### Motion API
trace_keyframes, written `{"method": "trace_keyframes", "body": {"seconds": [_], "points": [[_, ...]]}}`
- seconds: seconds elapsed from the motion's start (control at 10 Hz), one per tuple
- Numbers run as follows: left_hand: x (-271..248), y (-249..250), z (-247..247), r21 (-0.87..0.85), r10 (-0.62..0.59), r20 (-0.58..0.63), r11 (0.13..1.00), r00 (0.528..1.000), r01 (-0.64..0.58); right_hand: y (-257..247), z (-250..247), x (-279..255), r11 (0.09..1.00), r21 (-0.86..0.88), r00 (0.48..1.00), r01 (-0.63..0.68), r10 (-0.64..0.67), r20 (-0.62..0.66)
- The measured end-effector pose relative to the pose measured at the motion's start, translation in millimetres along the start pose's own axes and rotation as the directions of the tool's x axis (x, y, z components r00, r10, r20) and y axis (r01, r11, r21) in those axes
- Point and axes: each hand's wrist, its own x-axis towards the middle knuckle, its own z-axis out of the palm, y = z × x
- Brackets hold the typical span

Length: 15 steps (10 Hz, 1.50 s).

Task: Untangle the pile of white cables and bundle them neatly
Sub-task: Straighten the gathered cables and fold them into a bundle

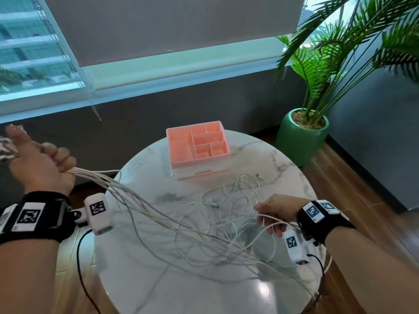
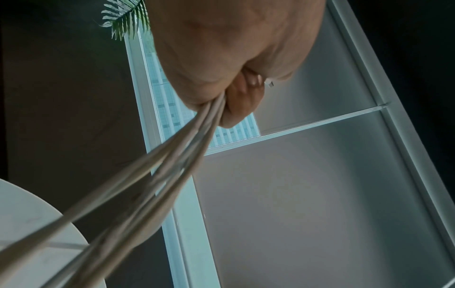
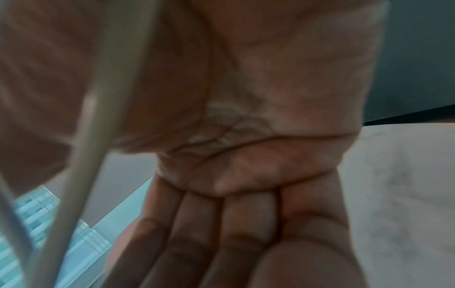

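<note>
pink organizer on marble table; potted palm | window blind

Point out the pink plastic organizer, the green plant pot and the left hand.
Pink plastic organizer (image 1: pixel 223 157): head view, front rim.
Green plant pot (image 1: pixel 299 141): head view, outer wall.
Left hand (image 1: pixel 38 164): head view, back of hand.

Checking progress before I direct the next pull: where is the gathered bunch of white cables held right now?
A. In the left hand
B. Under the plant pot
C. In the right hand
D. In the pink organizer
A: the left hand grips the bunched white cables, raised left of the table.
</note>
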Motion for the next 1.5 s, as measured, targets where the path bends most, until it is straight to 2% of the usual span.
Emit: {"method": "trace_keyframes", "body": {"seconds": [0.1,0.2,0.3,0.4,0.5,0.6,0.8,0.9,1.0,1.1,1.2,1.4,1.5], "points": [[8,-4,-2,0.066,0.038,-0.048,0.997,0.998,-0.035,-6,1,-2,0.999,0.046,0.991,0.020,-0.026,0.134],[3,-5,1,0.103,0.044,-0.070,0.994,0.997,-0.036,-22,2,-9,0.981,-0.193,0.979,0.001,0.038,0.202],[0,1,6,0.116,-0.042,-0.191,0.991,0.981,0.065,-28,-3,-4,0.899,-0.434,0.997,-0.053,0.075,0.033],[-3,10,6,0.086,-0.087,-0.226,0.990,0.970,0.109,-26,-11,2,0.708,-0.684,0.965,-0.176,-0.015,-0.263],[4,12,-3,0.055,-0.093,-0.203,0.993,0.975,0.106,-21,-15,3,0.741,-0.625,0.861,-0.245,-0.130,-0.492],[24,3,-24,0.073,-0.013,-0.134,0.997,0.991,0.023,-17,-14,4,0.863,-0.446,0.730,-0.236,-0.145,-0.668],[40,-4,-40,0.073,0.000,-0.047,0.997,0.999,0.004,-18,-9,2,0.792,-0.496,0.672,-0.357,-0.151,-0.725],[26,-1,-25,0.075,0.000,-0.039,0.997,0.999,0.003,-19,-7,4,0.826,-0.460,0.643,-0.326,-0.164,-0.749],[9,0,-8,0.061,-0.088,-0.133,0.993,0.987,0.097,-21,-9,6,0.892,-0.352,0.599,-0.282,-0.123,-0.791],[2,-3,0,0.100,-0.104,-0.139,0.988,0.985,0.118,-25,-8,10,0.967,-0.205,0.636,-0.153,-0.063,-0.769],[-5,-7,4,0.079,-0.019,-0.056,0.997,0.998,0.024,-25,-8,13,0.993,-0.112,0.646,-0.024,-0.070,-0.760],[27,-2,-32,0.067,0.004,-0.004,0.998,1.000,-0.004,-21,-18,12,0.943,-0.330,0.604,0.034,-0.283,-0.745],[27,12,-41,-0.054,-0.066,-0.021,0.996,0.998,0.065,-28,-27,10,0.909,-0.402,0.442,0.108,-0.406,-0.800]]}}
